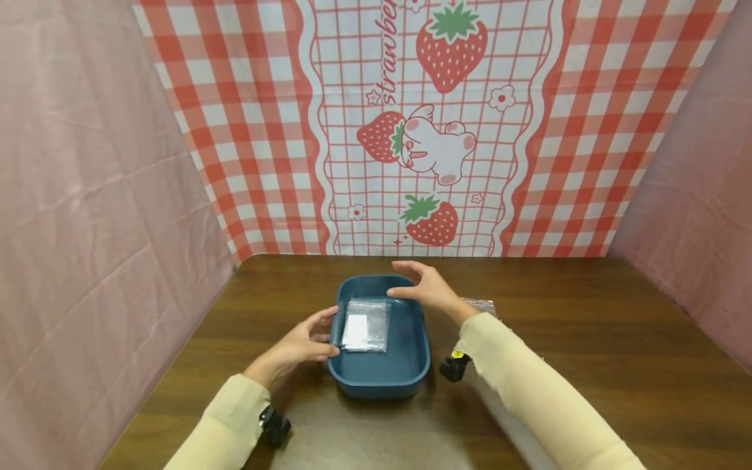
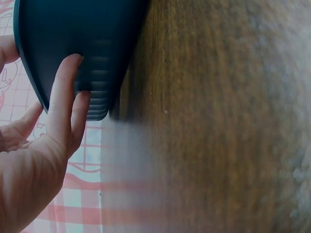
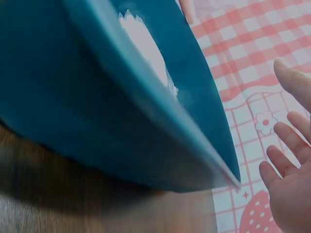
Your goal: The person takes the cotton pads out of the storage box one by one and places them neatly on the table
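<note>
A blue rectangular bin point(image 1: 378, 385) stands on the wooden table. Inside it, toward the left wall, lies a clear plastic bag point(image 1: 378, 323) with a white card-like patch point(image 1: 356, 331) in it. My left hand point(image 1: 299, 343) is at the bin's left side; the left wrist view shows its extended fingers point(image 2: 60, 97) against the outer wall. Over the bin's far right corner, my right hand point(image 1: 427, 287) is spread with nothing between thumb and fingers. In the right wrist view that hand point(image 3: 291, 165) is apart from the rim.
Another clear plastic bag point(image 1: 483, 305) lies right of the bin, partly hidden behind my right wrist. Whitish material point(image 1: 499, 405) shows under the right forearm. A strawberry-print checked cloth point(image 1: 276, 130) hangs behind the table, with pink drapes point(image 1: 106, 228) at the sides.
</note>
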